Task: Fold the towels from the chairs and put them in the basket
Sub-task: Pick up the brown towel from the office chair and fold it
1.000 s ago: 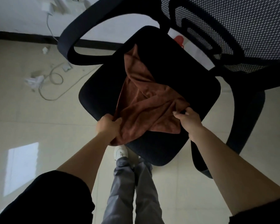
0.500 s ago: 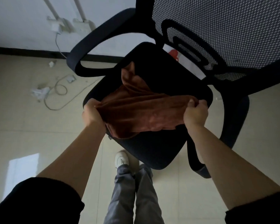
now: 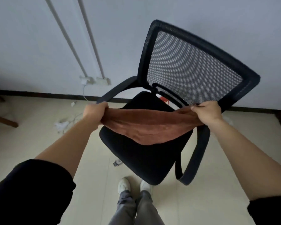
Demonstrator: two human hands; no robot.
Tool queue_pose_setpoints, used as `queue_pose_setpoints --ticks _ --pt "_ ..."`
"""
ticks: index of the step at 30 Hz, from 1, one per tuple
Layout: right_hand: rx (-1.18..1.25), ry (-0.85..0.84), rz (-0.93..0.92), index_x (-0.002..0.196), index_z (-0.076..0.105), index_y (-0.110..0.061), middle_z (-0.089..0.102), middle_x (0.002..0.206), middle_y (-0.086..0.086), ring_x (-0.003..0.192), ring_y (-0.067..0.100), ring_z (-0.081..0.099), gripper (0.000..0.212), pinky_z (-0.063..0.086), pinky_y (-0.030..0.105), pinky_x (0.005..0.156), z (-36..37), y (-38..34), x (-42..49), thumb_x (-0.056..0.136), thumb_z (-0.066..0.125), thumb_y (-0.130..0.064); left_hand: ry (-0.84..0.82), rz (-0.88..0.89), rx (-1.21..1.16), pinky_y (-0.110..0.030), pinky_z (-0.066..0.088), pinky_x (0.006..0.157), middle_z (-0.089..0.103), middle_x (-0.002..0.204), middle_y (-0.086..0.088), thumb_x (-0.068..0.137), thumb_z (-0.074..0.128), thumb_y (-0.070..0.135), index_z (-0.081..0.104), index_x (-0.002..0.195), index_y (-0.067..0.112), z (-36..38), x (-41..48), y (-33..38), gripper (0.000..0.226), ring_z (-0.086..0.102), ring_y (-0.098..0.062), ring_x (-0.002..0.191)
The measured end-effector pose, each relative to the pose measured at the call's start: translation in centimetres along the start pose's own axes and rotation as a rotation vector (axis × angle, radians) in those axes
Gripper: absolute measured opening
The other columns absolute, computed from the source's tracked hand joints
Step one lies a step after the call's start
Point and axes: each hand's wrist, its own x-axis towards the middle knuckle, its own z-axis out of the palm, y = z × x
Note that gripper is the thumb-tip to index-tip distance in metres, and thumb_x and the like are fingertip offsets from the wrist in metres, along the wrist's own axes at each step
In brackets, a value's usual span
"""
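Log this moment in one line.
brown towel: stretched over chair seat | left hand: grips one end | right hand: grips other end | basket: unseen

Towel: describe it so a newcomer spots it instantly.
Find the black mesh-backed chair by the white wall. Over its seat, the towel hangs stretched between the left hand and right hand. It is rust-brown, unlike the black seat behind it.
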Motion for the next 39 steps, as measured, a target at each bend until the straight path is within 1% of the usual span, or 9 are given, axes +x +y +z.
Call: queue_pose_setpoints --ticks 4,8,12,15,20,27,32,36,39 --pt "-0.089 -0.075 0.033 0.079 0.068 0.004 0.065 0.076 0.01 0.086 0.032 0.066 0.024 0.044 0.028 0.059 -3.9 -2.0 -1.0 0.081 0.073 -0.02 -0.044 0.092 0.125 -0.029 0.049 0.054 0.055 0.075 -0.011 0.076 0.063 0.021 0.054 0.074 0.006 -2.4 -2.7 3.6 0.018 0.054 -0.026 0.065" --pt "0.109 -0.293 0.039 0.101 0.067 -0.002 0.066 0.088 0.008 0.08 0.021 0.064 0.03 0.055 0.025 0.067 -7.4 -4.6 -3.1 0.079 0.078 -0.018 -0.151 0.071 0.137 -0.022 0.049 0.034 0.051 0.068 -0.01 0.08 0.057 0.006 0.052 0.073 0.004 -4.0 -4.4 6.1 0.009 0.052 -0.022 0.054" --pt "0.194 -0.664 0.104 0.124 0.06 -0.014 0.071 0.109 0.011 0.107 0.024 0.064 0.057 0.05 0.043 0.097 -9.5 -5.0 -2.9 0.072 0.08 -0.004 -0.156 0.065 0.199 -0.037 0.055 0.04 0.051 0.072 -0.014 0.082 0.055 -0.001 0.052 0.074 0.0 -4.7 -4.1 7.8 0.009 0.053 -0.027 0.055" --pt "0.052 -0.744 0.11 0.125 0.06 -0.008 0.07 0.109 0.012 0.109 0.023 0.063 0.059 0.052 0.039 0.096 -8.9 -5.5 -2.3 0.071 0.077 0.007 -0.169 0.06 0.352 -0.042 0.056 0.049 0.049 0.071 -0.011 0.087 0.066 0.012 0.054 0.084 -0.001 -4.8 -2.7 8.3 0.018 0.048 -0.023 0.058" --pt "0.054 -0.398 -0.01 0.115 0.066 -0.01 0.066 0.109 0.01 0.102 0.025 0.064 0.05 0.053 0.038 0.094 -5.9 -5.2 0.0 0.069 0.082 -0.002 -0.211 0.066 0.243 -0.054 0.05 0.071 0.063 0.107 -0.008 0.086 0.07 0.031 0.059 0.115 0.004 -3.5 -1.0 9.2 0.042 0.06 -0.027 0.104" --pt "0.168 -0.036 -0.183 0.108 0.068 -0.006 0.065 0.088 0.0 0.078 0.006 0.06 0.031 0.05 0.02 0.078 -4.8 -6.0 1.7 0.079 0.071 0.004 -0.262 0.153 -0.015 -0.039 0.054 0.072 0.063 0.099 -0.005 0.089 0.066 0.018 0.059 0.111 0.014 -2.4 0.9 11.2 0.023 0.062 -0.018 0.079" --pt "0.272 0.043 -0.147 0.102 0.07 -0.008 0.067 0.093 0.006 0.086 0.015 0.064 0.031 0.046 0.014 0.069 -4.5 -5.2 2.4 0.074 0.071 0.006 -0.398 0.115 0.012 -0.032 0.059 0.069 0.064 0.092 -0.005 0.088 0.066 0.013 0.063 0.104 0.013 -3.4 2.0 10.2 0.016 0.063 -0.018 0.08" --pt "0.117 -0.046 -0.141 0.092 0.069 -0.009 0.062 0.078 0.001 0.069 0.009 0.057 0.026 0.041 0.012 0.061 -2.2 -3.1 1.9 0.072 0.072 0.008 -0.449 0.056 0.199 -0.031 0.054 0.074 0.066 0.096 -0.005 0.087 0.067 0.015 0.067 0.104 0.013 -3.3 3.8 5.9 0.017 0.062 -0.02 0.083" --pt "-0.034 -0.139 -0.075 0.094 0.068 -0.01 0.062 0.082 0.006 0.077 0.017 0.058 0.025 0.042 0.019 0.063 1.7 0.0 1.6 0.073 0.071 0.006 -0.423 -0.01 0.312 -0.028 0.05 0.069 0.064 0.089 -0.004 0.089 0.065 0.015 0.066 0.097 0.015 -1.7 5.2 1.1 0.008 0.059 -0.018 0.071"
